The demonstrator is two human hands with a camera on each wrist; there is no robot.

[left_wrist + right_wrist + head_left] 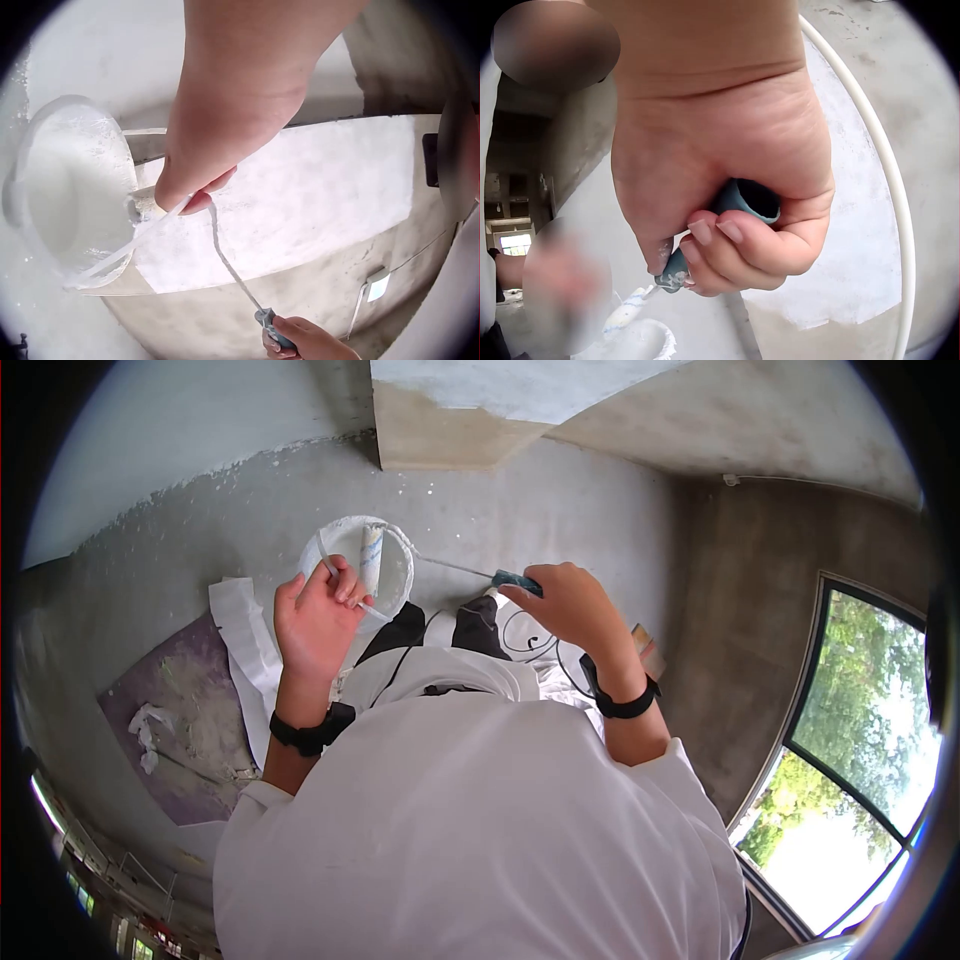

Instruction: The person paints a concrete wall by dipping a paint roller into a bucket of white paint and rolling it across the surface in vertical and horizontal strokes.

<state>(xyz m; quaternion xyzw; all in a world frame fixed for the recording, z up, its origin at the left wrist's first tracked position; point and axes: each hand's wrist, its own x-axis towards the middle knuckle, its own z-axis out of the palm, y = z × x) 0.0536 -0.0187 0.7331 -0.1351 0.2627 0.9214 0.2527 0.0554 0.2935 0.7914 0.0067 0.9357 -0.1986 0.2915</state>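
A white bucket point(401, 588), its inside smeared with white paint, hangs below my left hand point(318, 615). The fingers of that hand hook round the bucket's thin white bail point(124, 253). My right hand point(572, 598) grips a paint roller by its blue-green handle point(739, 201), with white paint on the handle's end. From there the roller's thin metal rod point(232, 271) runs left toward the bucket. In the head view, the white roller sleeve point(371, 560) with blue marks stands over the bucket's opening, near the left fingertips.
A purplish, stained sheet point(135, 695) lies on the floor to the left, beside a white sheet point(243, 630). Black cable point(512, 635) loops near the dark shoes point(478, 625). A partly whitened wall section point(450, 438) is ahead; a window point(850, 670) is at right.
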